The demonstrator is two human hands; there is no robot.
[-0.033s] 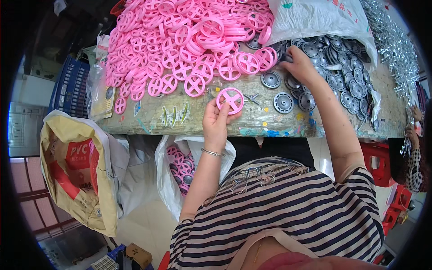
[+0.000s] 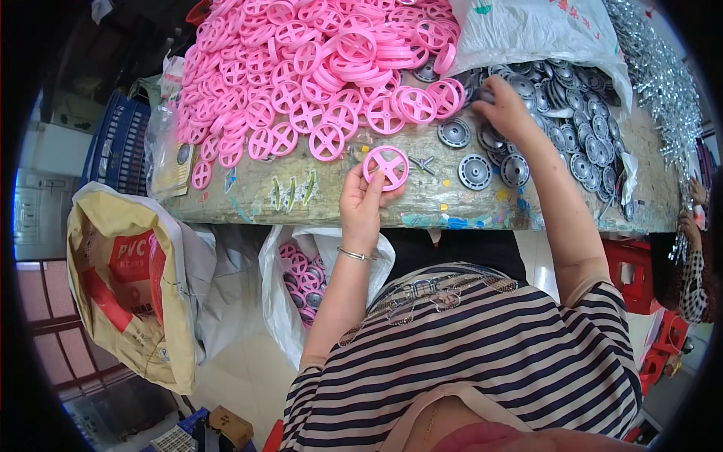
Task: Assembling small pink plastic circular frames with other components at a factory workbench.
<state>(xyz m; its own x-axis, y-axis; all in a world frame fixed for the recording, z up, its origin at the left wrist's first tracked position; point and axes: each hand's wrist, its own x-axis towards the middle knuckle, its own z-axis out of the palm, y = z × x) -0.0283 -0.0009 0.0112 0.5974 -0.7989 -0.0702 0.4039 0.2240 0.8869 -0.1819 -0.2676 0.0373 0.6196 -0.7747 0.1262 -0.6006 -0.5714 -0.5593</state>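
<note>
My left hand (image 2: 362, 202) holds a pink plastic wheel rim (image 2: 385, 168) with a four-spoke cross over the table's front edge, thumb on its lower spokes. My right hand (image 2: 504, 109) is at the near-left side of a pile of grey hubcap-like discs (image 2: 591, 147), its fingers bent round a dark grey disc (image 2: 483, 96) that they partly hide. Two single grey discs lie left of that pile, one nearer (image 2: 475, 172) and one farther (image 2: 453, 133). A large heap of pink wheel rims (image 2: 301, 75) covers the back left. Beside the held rim lies a small grey branched piece (image 2: 423, 165).
A white sack (image 2: 535, 34) lies behind the grey discs, silver tinsel (image 2: 651, 75) to its right. Below the table edge stand a white bag (image 2: 275, 301) with pink and grey wheels and a yellowish open sack (image 2: 181, 331). Another person's hand (image 2: 688, 224) shows far right.
</note>
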